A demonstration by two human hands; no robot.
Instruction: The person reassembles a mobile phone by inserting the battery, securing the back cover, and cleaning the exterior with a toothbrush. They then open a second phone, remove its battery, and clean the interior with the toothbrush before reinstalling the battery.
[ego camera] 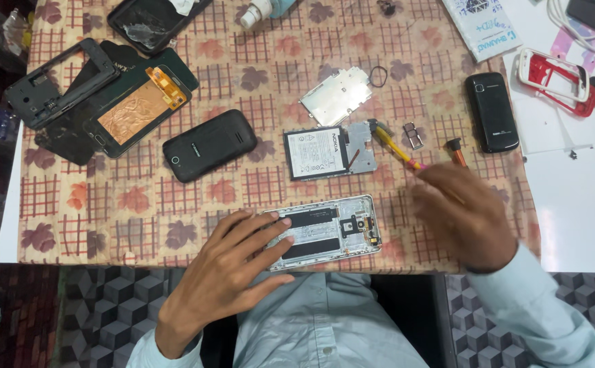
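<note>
My left hand [232, 269] lies with spread fingers on the left end of an opened silver phone body [331, 230] at the table's near edge. My right hand [462, 215], blurred, grips a thin yellow-handled tool [393, 146] whose tip points up-left toward a small grey metal bracket [361, 146]. Beside that bracket lies a flat white battery [316, 152]. A silver shield plate [337, 95] rests above them.
A black phone back [209, 145], a copper-backed screen panel [141, 109] and a black frame [55, 83] lie at the left. On the right are a black handset [491, 111], a red-and-white phone shell [556, 80] and an orange-handled screwdriver [456, 151]. A cracked screen [149, 24] lies at the far edge.
</note>
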